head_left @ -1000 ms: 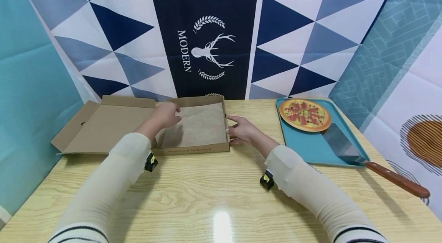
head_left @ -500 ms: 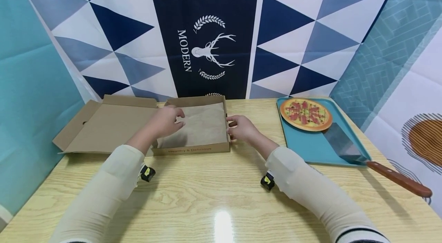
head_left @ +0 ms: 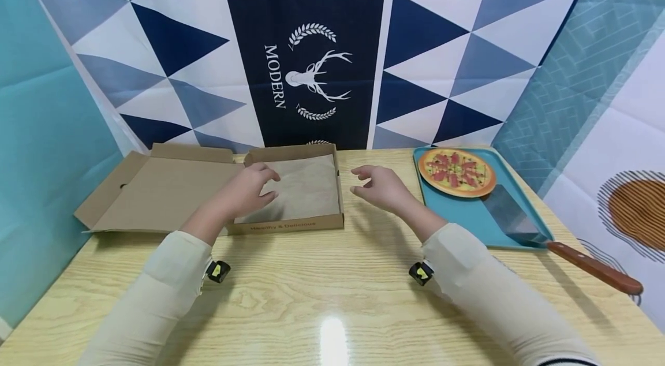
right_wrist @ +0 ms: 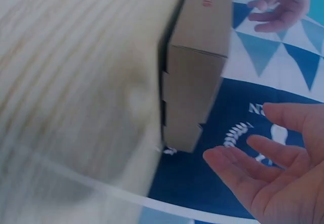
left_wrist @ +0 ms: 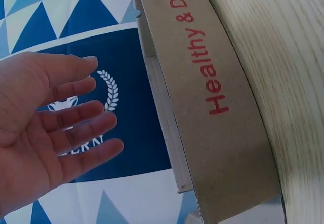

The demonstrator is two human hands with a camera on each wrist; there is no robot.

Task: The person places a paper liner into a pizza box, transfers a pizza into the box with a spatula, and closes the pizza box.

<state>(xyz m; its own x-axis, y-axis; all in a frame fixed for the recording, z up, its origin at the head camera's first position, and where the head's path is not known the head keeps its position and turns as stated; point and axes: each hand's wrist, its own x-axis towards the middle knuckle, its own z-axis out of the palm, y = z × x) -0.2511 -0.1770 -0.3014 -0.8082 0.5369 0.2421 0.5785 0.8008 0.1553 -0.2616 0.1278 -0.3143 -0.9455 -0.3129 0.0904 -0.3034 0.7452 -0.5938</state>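
A brown cardboard pizza box (head_left: 286,224) lies with its lid (head_left: 161,190) folded out to the left and a sheet of brown paper (head_left: 306,187) lining its base. Over the left part of the base hovers my left hand (head_left: 243,195), fingers relaxed and holding nothing; in the left wrist view its fingers are spread beside the printed front wall (left_wrist: 212,82). My right hand (head_left: 383,187) is in the air just right of the box, apart from its side wall (right_wrist: 192,92), with loosely bent fingers and nothing between them.
On the right stands a blue tray (head_left: 467,227) bearing a pizza (head_left: 457,172) and a pizza server (head_left: 509,219), whose wooden handle (head_left: 594,266) juts past the tray's front corner. A patterned cloth backdrop (head_left: 322,66) rises behind the wooden table (head_left: 291,297).
My right hand has let go of the box's right side and moved right, away from it. The left hand has shifted slightly right and down, its fingers opening wider. The box stays put.
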